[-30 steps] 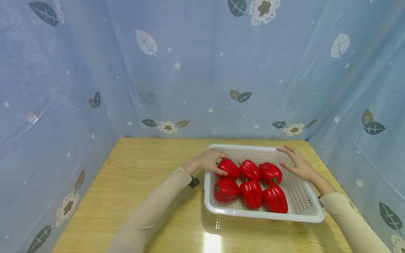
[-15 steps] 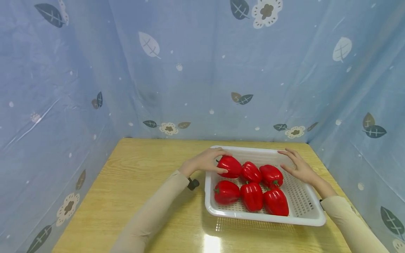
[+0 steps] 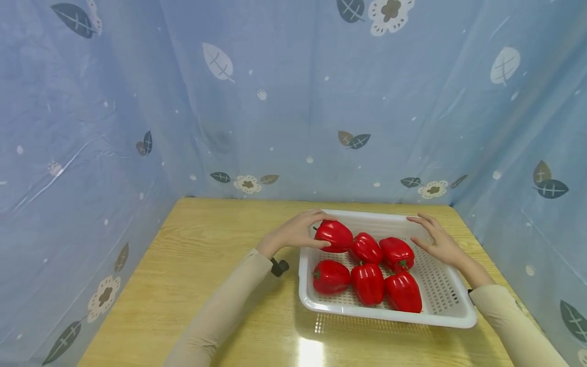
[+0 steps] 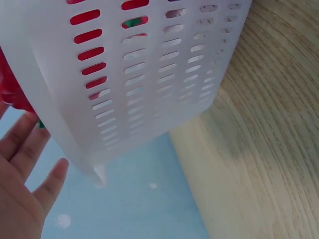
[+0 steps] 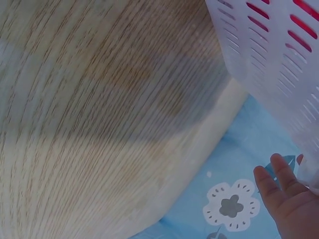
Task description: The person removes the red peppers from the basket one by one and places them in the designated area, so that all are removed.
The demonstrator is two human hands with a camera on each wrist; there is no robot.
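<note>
Basket (image 3: pixel 390 318), white plastic with slotted walls and a perforated floor, on the right-hand part of a pale wood-grained surface (image 3: pixel 220 229). At its far left corner, gripped pepper (image 3: pixel 337 237), red and glossy, stem toward the left. Around it, left hand (image 3: pixel 297 232): fingers curved over the far upper side, thumb along the near side, spread only as wide as the pepper's body. Cannot tell whether clear of the basket's floor or resting on it; from the left wrist, red in view just past the rim, beside the fingers.

Next along the far row, centre pepper (image 3: pixel 367 248), then right pepper (image 3: pixel 396 254), green stem toward the near side. In front, a second row: near-left pepper (image 3: pixel 332 278), stem at its left; near-middle pepper (image 3: pixel 368 284); near-right pepper (image 3: pixel 403 292), lying aslant.

Over the right end of the basket, right hand (image 3: pixel 440 243), loosely open, fingers gently bent, thumb well apart from them, nothing in its hold. Just left of the thumb, right pepper, with a visible gap. Cannot tell whether in touch with the rim.

On both arms, beige sleeves (image 3: pixel 224 300); at the left wrist, black device (image 3: pixel 278 267). Behind and to both sides, blue curtain (image 3: pixel 284 76) with printed leaves and flowers.
</note>
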